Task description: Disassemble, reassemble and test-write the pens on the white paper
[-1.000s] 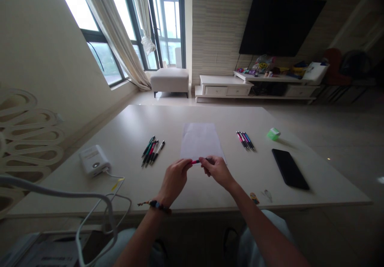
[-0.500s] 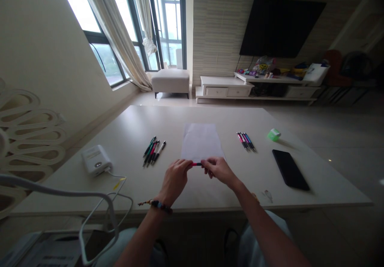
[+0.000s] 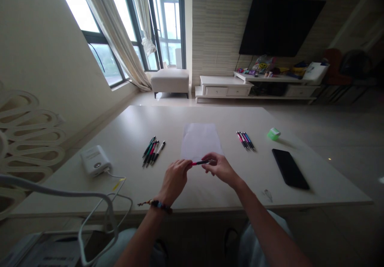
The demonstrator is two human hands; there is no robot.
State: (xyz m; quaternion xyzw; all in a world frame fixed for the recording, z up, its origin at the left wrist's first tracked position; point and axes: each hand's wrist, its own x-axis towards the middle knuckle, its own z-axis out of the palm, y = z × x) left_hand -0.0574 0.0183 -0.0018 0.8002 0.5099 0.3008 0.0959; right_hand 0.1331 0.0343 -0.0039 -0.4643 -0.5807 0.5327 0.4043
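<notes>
A red pen with a dark grip [image 3: 198, 163] lies level between my hands, above the near edge of a white sheet of paper [image 3: 201, 141]. My left hand [image 3: 176, 176] is closed, pinching the red end. Around the pen's tip end, my right hand [image 3: 220, 166] has its fingers loosened and apart, with the dark grip and tip showing between them. To the left, several pens [image 3: 153, 152] in green, red, black and silver lie in a loose group. Another group of pens [image 3: 245, 141] rests side by side to the right.
On the white table [image 3: 168, 117] a white power bank [image 3: 96, 160] with a cable [image 3: 120, 193] sits at left. A black phone [image 3: 290, 169], a small green container [image 3: 273, 134] and a small clear item [image 3: 267, 195] are at right.
My right fingers have loosened from the dark grip and spread, showing more of the pen towards its tip. My left hand keeps its pinch in about the same place.
</notes>
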